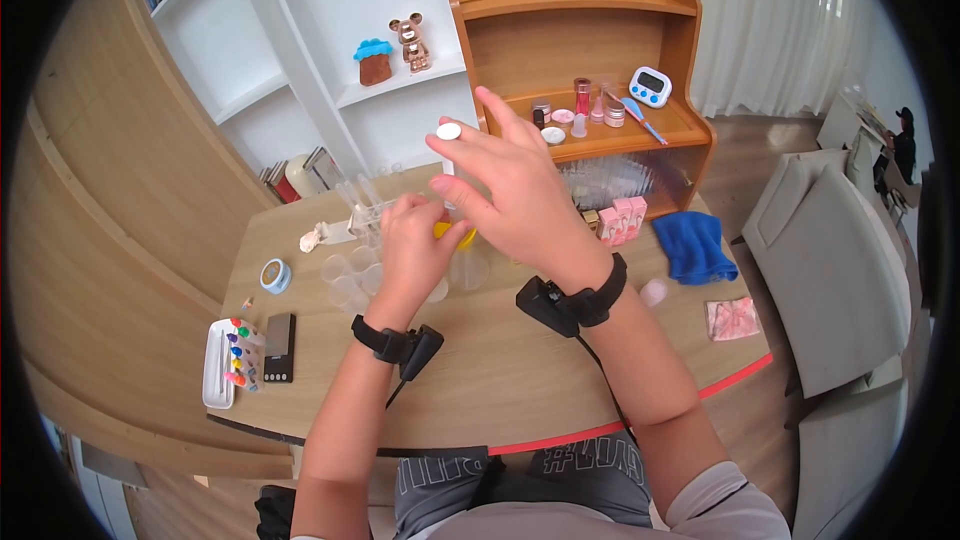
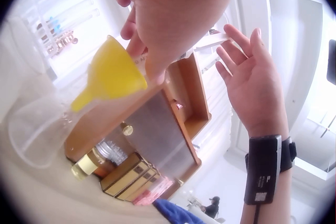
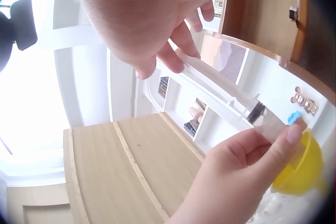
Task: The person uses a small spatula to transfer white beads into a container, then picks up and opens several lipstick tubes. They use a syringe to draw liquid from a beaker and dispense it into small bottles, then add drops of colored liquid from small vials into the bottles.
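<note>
My left hand (image 1: 412,248) pinches the lower part of a clear syringe (image 3: 265,121) between thumb and fingers. The syringe stands upright, its tip end close to a yellow funnel (image 2: 112,71). That funnel sits at the mouth of a clear plastic vessel (image 2: 39,129) on the table. Above, the fairly straight fingers of my right hand (image 1: 530,198) touch the top of the drawn-out plunger; its white end disc (image 1: 450,130) shows over one fingertip. The black stopper (image 3: 256,112) lies inside the barrel near its flange.
Clear cups (image 1: 345,280) and a tube rack (image 1: 365,220) stand beside my left hand. Farther left are a round blue-rimmed tin (image 1: 275,276), a black scale (image 1: 280,348) and a white tray (image 1: 214,380). A wooden cabinet (image 1: 580,50), pink boxes (image 1: 622,220) and blue cloth (image 1: 693,247) lie rightward.
</note>
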The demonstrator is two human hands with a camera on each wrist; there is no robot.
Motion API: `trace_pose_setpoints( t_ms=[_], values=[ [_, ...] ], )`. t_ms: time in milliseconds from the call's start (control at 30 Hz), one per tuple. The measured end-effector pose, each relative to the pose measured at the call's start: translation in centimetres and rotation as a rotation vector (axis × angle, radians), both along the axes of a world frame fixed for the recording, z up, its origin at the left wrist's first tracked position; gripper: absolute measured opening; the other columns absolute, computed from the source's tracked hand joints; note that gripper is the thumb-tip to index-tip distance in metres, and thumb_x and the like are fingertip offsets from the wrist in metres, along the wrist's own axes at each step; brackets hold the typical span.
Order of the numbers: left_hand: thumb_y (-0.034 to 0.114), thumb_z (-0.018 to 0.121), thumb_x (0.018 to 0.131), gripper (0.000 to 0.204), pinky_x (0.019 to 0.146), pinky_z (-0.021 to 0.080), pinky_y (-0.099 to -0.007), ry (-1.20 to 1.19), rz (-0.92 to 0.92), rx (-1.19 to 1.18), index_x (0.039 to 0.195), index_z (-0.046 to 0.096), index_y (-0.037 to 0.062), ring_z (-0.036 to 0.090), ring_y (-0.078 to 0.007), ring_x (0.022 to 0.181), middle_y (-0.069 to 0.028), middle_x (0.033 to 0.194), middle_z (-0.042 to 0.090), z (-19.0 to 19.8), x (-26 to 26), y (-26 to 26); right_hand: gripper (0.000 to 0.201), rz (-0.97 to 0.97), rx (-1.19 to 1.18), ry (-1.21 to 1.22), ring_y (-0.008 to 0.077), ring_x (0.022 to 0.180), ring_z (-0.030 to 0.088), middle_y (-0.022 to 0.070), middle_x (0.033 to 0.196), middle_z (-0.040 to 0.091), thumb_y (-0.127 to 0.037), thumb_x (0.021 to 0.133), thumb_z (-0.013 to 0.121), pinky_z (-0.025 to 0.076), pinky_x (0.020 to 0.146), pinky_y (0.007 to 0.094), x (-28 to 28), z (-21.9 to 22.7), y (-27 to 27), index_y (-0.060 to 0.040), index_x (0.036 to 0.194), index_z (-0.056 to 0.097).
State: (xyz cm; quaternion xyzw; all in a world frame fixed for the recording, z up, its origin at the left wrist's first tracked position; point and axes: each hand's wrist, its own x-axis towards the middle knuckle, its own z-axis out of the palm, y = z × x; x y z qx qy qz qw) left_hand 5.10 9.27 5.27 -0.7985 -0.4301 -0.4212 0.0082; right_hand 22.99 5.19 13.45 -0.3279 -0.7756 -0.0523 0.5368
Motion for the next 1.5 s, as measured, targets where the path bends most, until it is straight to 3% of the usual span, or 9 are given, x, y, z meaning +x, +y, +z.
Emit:
trace_pose_setpoints(
  t_ms=[200,500,767,933,1067,1200,1300,1400,1500],
  values=[
    [0.018,0.083,0.076,0.022,0.081,0.041,-0.0386,-0.009,0.04,0.075,0.086,0.072,0.0025,0.057,-0.0254,0.089,-0.0061,0.081,0.066,0.7,0.0,-0.7,0.036,-0.043,0.078,-0.056,0.0424,0.133,0.048,0.0119,0.121,0.067,-0.021,0.09,0.07,0.04,0.105,0.0515,-0.3,0.2,-0.3,-0.0056,0.121,0.067],
    [0.014,0.082,0.075,0.023,0.08,0.04,-0.038,0.006,0.008,0.178,0.096,0.075,0.0073,0.057,-0.0247,0.088,-0.0048,0.083,0.068,6.7,0.8,-3.2,0.078,0.022,0.131,0.085,0.0294,0.097,0.065,0.0131,0.133,0.061,-0.003,0.079,0.075,0.049,0.089,0.0398,-0.5,1.8,-2.1,-0.0079,0.149,0.041],
    [0.013,0.083,0.072,0.027,0.08,0.039,-0.0383,0.075,0.027,0.299,0.097,0.074,0.0064,0.059,-0.025,0.092,-0.0038,0.08,0.068,10.2,0.5,-5.7,0.085,0.086,0.227,0.143,0.0325,0.1,0.066,0.0144,0.136,0.06,0.003,0.074,0.076,0.055,0.08,0.0388,-0.2,3.0,-3.8,-0.0074,0.151,0.04],
    [0.012,0.084,0.07,0.032,0.08,0.039,-0.0383,0.123,0.052,0.381,0.1,0.073,0.0088,0.059,-0.0251,0.093,-0.0023,0.081,0.069,12.5,0.0,-8.3,0.086,0.109,0.211,0.075,0.0289,0.112,0.069,0.0222,0.129,0.062,0.003,0.081,0.077,0.056,0.094,0.0376,-0.2,4.1,-6.6,-0.0008,0.153,0.031],
    [0.011,0.084,0.07,0.032,0.08,0.039,-0.0385,0.159,0.094,0.374,0.101,0.073,0.0093,0.059,-0.0255,0.093,-0.0021,0.081,0.069,12.2,-0.9,-8.8,0.083,0.2,0.196,0.161,0.0334,0.102,0.067,0.019,0.126,0.063,0.004,0.078,0.074,0.055,0.084,0.039,-1.2,3.6,-5.8,-0.0053,0.151,0.038],
    [0.011,0.083,0.071,0.032,0.08,0.039,-0.0387,0.135,0.137,0.322,0.101,0.074,0.0088,0.059,-0.0254,0.092,-0.0026,0.081,0.068,10.3,-1.9,-8.3,0.081,0.144,0.085,0.036,0.0298,0.11,0.069,0.0211,0.137,0.058,0.001,0.082,0.076,0.056,0.093,0.037,-1.7,2.1,-4.8,-0.0007,0.151,0.033],
    [0.01,0.083,0.071,0.03,0.08,0.04,-0.0386,0.097,0.163,0.271,0.1,0.075,0.0084,0.058,-0.0245,0.089,-0.0032,0.08,0.068,8.8,-2.4,-7.8,0.08,0.145,0.152,0.016,0.0304,0.109,0.068,0.0191,0.141,0.055,-0.001,0.082,0.076,0.056,0.091,0.0373,-2.8,0.9,-3.7,-0.0012,0.15,0.034],
    [0.01,0.082,0.072,0.027,0.08,0.04,-0.0382,0.053,0.17,0.229,0.098,0.075,0.0077,0.058,-0.0236,0.088,-0.0034,0.08,0.068,7.2,-3.0,-7.1,0.079,0.173,0.207,0.078,0.0346,0.093,0.066,0.0156,0.118,0.065,0.004,0.082,0.07,0.054,0.079,0.0412,-4.1,0.1,-3.0,-0.0082,0.152,0.036],
    [0.01,0.082,0.072,0.025,0.08,0.04,-0.0378,0.042,0.185,0.196,0.096,0.075,0.0065,0.059,-0.0232,0.087,-0.0035,0.079,0.068,5.9,-3.3,-6.6,0.082,0.144,0.16,-0.025,0.0317,0.102,0.067,0.0162,0.142,0.055,-0.003,0.082,0.076,0.055,0.084,0.0403,-4.1,-0.8,-2.4,-0.003,0.151,0.033]
  ],
)
